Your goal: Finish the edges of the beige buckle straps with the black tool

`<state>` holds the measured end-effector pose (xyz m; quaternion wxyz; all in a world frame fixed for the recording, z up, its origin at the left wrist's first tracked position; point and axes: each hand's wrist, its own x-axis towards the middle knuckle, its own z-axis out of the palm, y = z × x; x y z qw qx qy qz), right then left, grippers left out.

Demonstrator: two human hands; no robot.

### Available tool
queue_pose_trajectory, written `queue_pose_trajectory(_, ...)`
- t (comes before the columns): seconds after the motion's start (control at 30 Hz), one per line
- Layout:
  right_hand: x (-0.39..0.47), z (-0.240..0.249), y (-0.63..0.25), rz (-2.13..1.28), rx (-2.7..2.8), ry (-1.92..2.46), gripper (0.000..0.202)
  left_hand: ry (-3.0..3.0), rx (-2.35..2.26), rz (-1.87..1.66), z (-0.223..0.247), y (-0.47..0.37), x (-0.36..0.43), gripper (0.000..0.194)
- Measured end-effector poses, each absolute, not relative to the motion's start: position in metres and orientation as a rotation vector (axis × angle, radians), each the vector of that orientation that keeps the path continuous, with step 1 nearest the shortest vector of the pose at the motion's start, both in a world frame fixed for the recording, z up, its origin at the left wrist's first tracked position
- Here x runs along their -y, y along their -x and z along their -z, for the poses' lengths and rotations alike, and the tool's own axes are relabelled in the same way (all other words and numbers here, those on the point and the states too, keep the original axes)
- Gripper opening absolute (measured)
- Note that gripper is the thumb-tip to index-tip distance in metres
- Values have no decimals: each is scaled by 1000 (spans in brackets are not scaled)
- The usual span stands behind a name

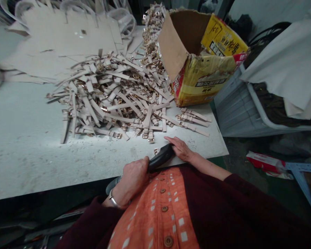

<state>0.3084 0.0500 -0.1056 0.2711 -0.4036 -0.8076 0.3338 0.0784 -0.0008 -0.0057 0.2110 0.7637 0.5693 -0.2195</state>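
Note:
My left hand is closed around the handle of a black tool with a grey ribbed hose behind it. The tool's wide end points right, over the table's front edge. Beside that end is my right hand, its index finger stretched out to the left; what its other fingers hold, if anything, is hidden. A small gold buckle shows just beyond the tool. Farther back lies a large heap of pale straps with gold buckles, and a few straps lie apart at its right.
An open yellow cardboard box stands at the table's back right. Large pale sheets lie at the back left. A grey bin with cloth stands right of the white table.

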Motion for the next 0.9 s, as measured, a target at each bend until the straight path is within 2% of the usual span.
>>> queue_pose_trajectory(0.13, -50, 108, -309, -902, 2174, 1114, 60, -2047, -1630, 611, 11, -77, -2, 26)
queue_pose_trajectory(0.4, -48, 109, -305, -828, 2193, 1076, 62, -2052, -1711, 729, 2, -18, -4, 31)
queue_pose_trajectory(0.67, -49, 113, -301, -713, 2234, 1063, 37, -2079, -1618, 616, 15, -44, -6, 33)
queue_pose_trajectory(0.9, -49, 108, -306, -684, 2196, 1085, 41, -1991, -1721, 535, 13, -37, -3, 30)
